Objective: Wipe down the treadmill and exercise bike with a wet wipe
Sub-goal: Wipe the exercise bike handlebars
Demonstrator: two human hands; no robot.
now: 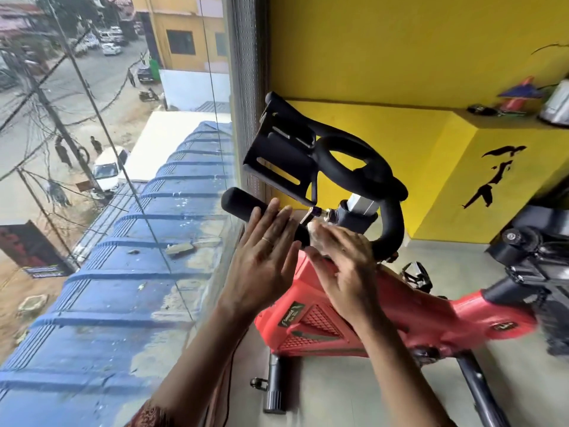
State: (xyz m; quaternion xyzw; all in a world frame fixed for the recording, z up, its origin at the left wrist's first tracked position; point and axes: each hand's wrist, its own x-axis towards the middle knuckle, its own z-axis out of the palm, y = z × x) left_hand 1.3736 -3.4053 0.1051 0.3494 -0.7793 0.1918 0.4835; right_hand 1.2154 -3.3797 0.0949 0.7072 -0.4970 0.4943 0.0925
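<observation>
The step in hand seems to be the handlebar (238, 201) of the exercise bike (431, 309). The left hand (264, 260), fingers straight, rests flat on the grip. At its 3 o'clock the right hand (345, 266) presses the wet wipe (317, 232) on the bar with nearly flat fingers. Next, the wipe probably must slide toward 10 o'clock.

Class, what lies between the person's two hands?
In the head view, the black handlebar end and a white wipe lie between the left hand and right hand.
</observation>
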